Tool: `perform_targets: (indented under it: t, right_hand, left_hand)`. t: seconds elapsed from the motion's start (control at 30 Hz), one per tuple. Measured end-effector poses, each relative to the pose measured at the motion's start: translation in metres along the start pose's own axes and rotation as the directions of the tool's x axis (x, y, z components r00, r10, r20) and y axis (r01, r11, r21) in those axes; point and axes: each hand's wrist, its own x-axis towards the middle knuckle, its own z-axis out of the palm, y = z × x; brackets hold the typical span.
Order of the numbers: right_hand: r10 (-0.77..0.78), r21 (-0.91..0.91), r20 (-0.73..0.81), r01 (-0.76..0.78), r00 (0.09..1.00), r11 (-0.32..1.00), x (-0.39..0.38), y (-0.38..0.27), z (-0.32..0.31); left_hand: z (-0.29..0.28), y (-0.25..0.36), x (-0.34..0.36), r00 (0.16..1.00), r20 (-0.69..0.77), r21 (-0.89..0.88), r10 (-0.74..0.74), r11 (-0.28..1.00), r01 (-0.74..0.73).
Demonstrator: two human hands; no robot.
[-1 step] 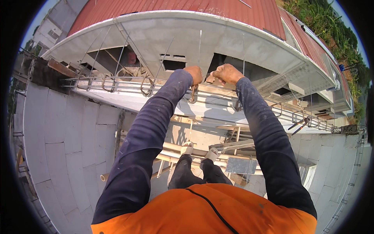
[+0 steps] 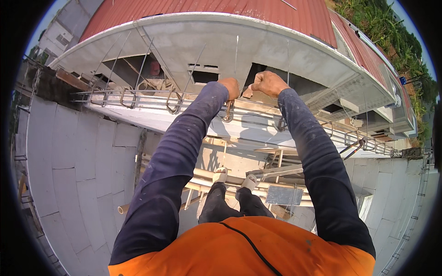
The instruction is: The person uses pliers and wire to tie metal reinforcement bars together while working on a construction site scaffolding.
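My left hand (image 2: 229, 88) is closed at the steel reinforcing cage (image 2: 152, 96) that runs along the top of the block wall, beside a bent steel stirrup (image 2: 228, 110); what is inside its fingers is hidden. My right hand (image 2: 269, 83) is raised just right of it over the bars, fingers curled into a pinch; anything between them is too small to name. Thin upright rods (image 2: 237, 50) stand behind my hands. A dark long-handled tool (image 2: 353, 148) hangs on the cage at the right.
My feet (image 2: 220, 175) rest on bamboo and timber scaffolding (image 2: 198, 186) high above a floor. Grey block walls (image 2: 78, 175) flank me on both sides. Beyond the cage stands a building with a red metal roof (image 2: 207, 10), with greenery (image 2: 377, 37) at the upper right.
My right hand has risen very slightly, with its forearm. My left hand is practically where it was.
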Motion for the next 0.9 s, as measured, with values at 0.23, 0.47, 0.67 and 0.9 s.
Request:
perform_targets:
  t: [0.23,0.47,0.67,0.9]
  right_hand:
    - [-0.631,-0.819,-0.376,0.074,0.678,0.569,0.010,0.009,-0.114]
    - [0.347,0.527,-0.209,-0.194,0.914,0.828,0.032,-0.024,-0.087]
    - [-0.636,-0.734,-0.452,0.145,0.625,0.664,0.020,-0.070,-0.113]
    - [-0.595,-0.784,-0.379,0.096,0.708,0.613,-0.067,0.055,-0.203]
  left_hand:
    - [-0.007,0.019,-0.006,0.999,0.042,0.010,0.030,0.999,-0.030]
    - [-0.006,0.013,-0.004,1.000,0.001,0.082,-0.013,0.997,0.012]
    - [-0.007,0.009,-0.006,0.999,0.032,-0.079,-0.028,0.996,0.030]
    - [0.016,-0.028,0.017,0.998,-0.056,-0.313,0.006,0.949,-0.023]
